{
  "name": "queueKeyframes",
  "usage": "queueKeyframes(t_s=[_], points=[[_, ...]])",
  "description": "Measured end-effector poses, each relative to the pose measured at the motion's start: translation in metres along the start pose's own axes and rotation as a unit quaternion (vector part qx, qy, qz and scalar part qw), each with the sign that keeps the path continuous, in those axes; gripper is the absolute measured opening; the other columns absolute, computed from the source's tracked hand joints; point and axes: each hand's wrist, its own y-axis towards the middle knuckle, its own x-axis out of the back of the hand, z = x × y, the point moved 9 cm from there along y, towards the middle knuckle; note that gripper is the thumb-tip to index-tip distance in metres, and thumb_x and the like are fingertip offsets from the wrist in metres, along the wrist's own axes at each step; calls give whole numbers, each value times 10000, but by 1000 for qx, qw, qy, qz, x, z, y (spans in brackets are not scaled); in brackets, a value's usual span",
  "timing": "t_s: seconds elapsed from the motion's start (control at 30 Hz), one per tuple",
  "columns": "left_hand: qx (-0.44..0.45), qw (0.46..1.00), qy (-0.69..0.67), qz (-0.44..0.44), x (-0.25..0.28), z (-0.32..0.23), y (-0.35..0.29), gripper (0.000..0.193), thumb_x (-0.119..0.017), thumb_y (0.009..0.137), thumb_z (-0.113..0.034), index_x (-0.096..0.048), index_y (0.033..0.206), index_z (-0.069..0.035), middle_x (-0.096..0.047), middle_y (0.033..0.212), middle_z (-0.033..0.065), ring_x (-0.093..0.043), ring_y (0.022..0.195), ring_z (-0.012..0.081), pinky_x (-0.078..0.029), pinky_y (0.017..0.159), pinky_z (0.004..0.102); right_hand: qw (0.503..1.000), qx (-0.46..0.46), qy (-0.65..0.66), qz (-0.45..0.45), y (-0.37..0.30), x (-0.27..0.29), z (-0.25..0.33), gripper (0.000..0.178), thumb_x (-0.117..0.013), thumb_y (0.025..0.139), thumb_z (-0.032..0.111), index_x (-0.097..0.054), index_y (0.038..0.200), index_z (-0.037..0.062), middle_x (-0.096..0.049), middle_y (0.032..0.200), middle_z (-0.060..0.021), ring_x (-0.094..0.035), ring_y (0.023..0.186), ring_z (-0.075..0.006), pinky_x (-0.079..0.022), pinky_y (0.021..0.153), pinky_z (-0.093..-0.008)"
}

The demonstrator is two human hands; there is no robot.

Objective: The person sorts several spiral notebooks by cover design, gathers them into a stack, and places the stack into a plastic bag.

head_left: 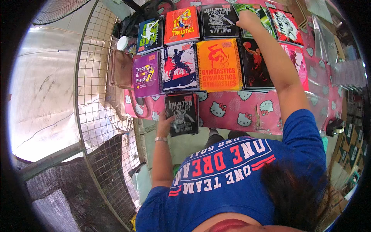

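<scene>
Left of centre, just below the rows of notebooks, the left hand (pixel 165 121) holds a black spiral-bound notebook with a grey fighter print (pixel 182 120) by its left edge, fingers closed on the border; a red strip at the right suggests another cover beneath. Beyond it, a pink tablecloth printed with white cartoon cats (pixel 232 112) bears the front row: a purple notebook (pixel 145 79), a white notebook with a dark martial figure (pixel 179 63), a yellow-orange notebook with a gymnast (pixel 219 60) and a dark notebook with a basketball player (pixel 254 62), partly behind the right forearm (pixel 288 73).

Farther up the frame, the right hand (pixel 248 21) reaches to the back row, between a second black fighter notebook (pixel 218 23) and a bright green notebook (pixel 266 21). Its fingers are bent; I cannot tell whether they pinch anything.

The step in hand looks like placing or gathering notebooks by pile. The next move probably calls for a steady left grip while the right fingers work without disturbing neighbouring covers.
</scene>
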Motion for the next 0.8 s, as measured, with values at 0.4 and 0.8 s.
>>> queueKeyframes(t_s=[0.4, 0.8], points=[[-61, 988, 140, 17, 8, 27, 22, 461, -561, 887, -151, -478, 1325, -32, -498, 1334, 111, -481, 1202, 249, -387, 1009, 381, 758, 575, 260, -162, -310, -55, 253, 193, -531, 834, 230, -543, 981, 104, -472, 1317, -135, -421, 1272, -346, -321, 1082, -475], [-131, 929, 346, -19, -3, 18, 26, 644, -550, 918, -176, -232, 1475, -107, -333, 1457, 222, -346, 1326, 365, -329, 1060, 392, 969, 136, 128, -160, -158, 44, 95, 163, -566, 775, 146, -625, 903, 63, -627, 810, -116, -629, 800, -294, -508, 716, -402]])
